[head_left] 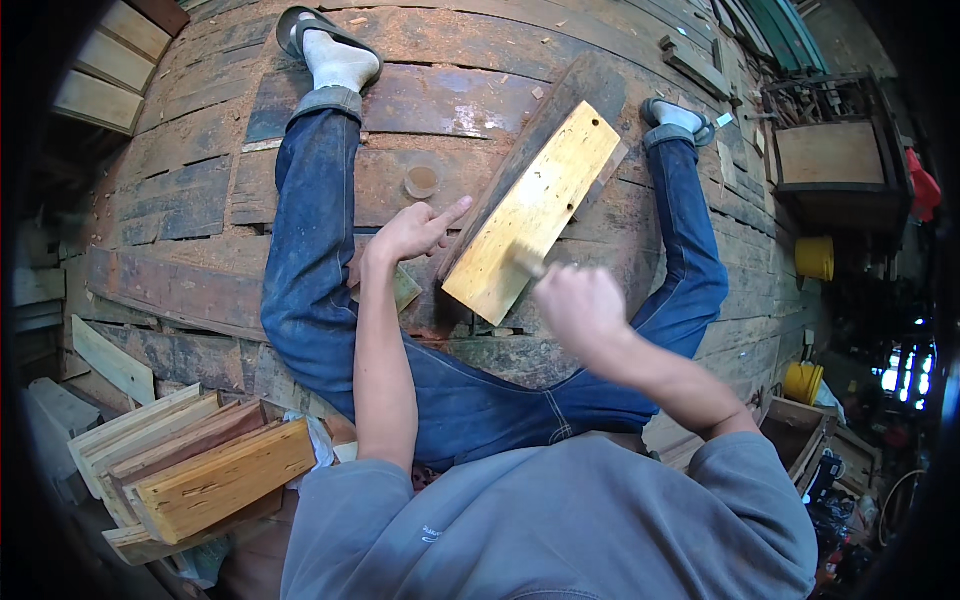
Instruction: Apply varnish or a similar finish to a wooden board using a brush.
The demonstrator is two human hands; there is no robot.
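While I watch from a distance, the yellow board [535, 210] lies slantwise just ahead and to the left of the right hand [582, 305], over a dark plank [590, 82] on the wooden floor [195, 195]. I see two dark holes in it. The right hand is closed around a blurred brush [528, 262], its head at the board's near end; I cannot tell whether the bristles touch. Left of the board, the left hand [415, 232] has its fingers loosely parted with nothing visible in it. Just ahead of that hand I have a small round cup [421, 180]. Behind it and to its left is a stack of boards [225, 478]. Well to the right of the right hand, I see a wooden cabinet [830, 155] and a yellow container [815, 258].
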